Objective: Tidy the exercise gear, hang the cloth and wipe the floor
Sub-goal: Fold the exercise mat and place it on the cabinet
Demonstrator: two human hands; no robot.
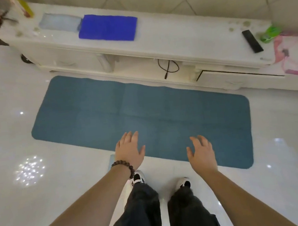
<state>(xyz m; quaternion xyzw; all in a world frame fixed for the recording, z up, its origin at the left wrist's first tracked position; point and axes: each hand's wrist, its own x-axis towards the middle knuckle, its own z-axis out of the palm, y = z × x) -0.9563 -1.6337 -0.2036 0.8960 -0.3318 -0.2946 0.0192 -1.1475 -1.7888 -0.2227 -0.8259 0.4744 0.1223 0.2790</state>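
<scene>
Teal mat (145, 117) lay flat on white floor (9, 136), alongside white cabinet (174, 42). Blue cloth (108, 27) lay folded on cabinet top. Left hand (130, 151), right hand (202, 153): fingers spread, empty, above mat's near edge.

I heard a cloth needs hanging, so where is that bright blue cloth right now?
In the head view, the bright blue cloth lies folded flat on top of the white cabinet, toward its left, beside a pale blue cloth and beyond the teal exercise mat.
</scene>
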